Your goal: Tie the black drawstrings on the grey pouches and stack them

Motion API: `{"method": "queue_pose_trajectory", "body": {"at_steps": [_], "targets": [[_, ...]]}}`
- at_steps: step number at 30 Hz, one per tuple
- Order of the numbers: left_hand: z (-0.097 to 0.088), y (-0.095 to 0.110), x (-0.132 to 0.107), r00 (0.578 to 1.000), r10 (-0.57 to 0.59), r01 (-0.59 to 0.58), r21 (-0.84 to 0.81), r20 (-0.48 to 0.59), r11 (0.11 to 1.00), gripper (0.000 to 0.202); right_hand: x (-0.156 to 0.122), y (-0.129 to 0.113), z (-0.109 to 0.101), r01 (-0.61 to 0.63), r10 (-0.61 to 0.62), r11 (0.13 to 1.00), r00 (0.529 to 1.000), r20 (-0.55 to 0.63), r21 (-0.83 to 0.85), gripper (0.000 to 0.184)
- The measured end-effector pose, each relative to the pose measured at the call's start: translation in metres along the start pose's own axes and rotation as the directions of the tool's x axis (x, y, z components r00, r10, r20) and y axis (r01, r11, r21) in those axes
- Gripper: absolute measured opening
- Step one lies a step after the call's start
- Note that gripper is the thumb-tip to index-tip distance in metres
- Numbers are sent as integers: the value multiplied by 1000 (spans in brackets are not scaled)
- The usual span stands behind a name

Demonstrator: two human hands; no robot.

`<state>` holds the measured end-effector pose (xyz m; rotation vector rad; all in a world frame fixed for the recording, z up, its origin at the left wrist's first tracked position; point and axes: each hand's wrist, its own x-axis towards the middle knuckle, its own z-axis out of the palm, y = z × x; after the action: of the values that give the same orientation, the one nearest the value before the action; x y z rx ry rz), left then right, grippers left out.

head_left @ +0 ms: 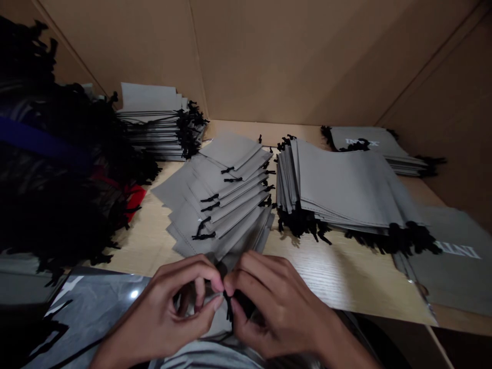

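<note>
The left hand (pixel 163 297) pinches the edge of a gray bag (pixel 217 328) between thumb and forefinger, and the right hand (pixel 272 297) has its fingertips closed on the black cord (pixel 229 311). The bag hangs just below the fingers. Ahead of them lies a fan of gray bags (pixel 242 202); ahead and to their right, a plain-faced stack (pixel 342 184). Beyond that, white capitals on an upper bag (pixel 397 146) seem to run from IN to X (cord covers the middle). Farther right of the fingers, a lower bag (pixel 457 282) carries white lettering, too unclear to read surely.
</note>
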<state>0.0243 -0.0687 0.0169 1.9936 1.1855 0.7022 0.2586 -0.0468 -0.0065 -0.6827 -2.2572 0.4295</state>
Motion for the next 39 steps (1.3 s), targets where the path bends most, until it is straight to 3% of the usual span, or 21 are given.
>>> {"method": "queue_pose_trajectory", "body": {"at_steps": [7, 19, 29, 39], "targets": [[-3, 2, 1, 997, -53, 53, 6, 55, 999, 18, 1, -1, -1, 20, -20, 999, 1000, 7, -37, 15], [-3, 2, 3, 998, -16, 16, 7, 58, 1000, 17, 0, -1, -3, 6, -5, 1000, 1000, 22, -15, 15], [1, -3, 0, 993, -59, 59, 1, 105, 998, 20, -1, 0, -1, 1, 0, 1000, 999, 47, -19, 15], [9, -1, 1, 995, -81, 83, -33, 54, 996, 19, -1, -1, 7, 10, -10, 998, 1000, -6, -55, 16]]}}
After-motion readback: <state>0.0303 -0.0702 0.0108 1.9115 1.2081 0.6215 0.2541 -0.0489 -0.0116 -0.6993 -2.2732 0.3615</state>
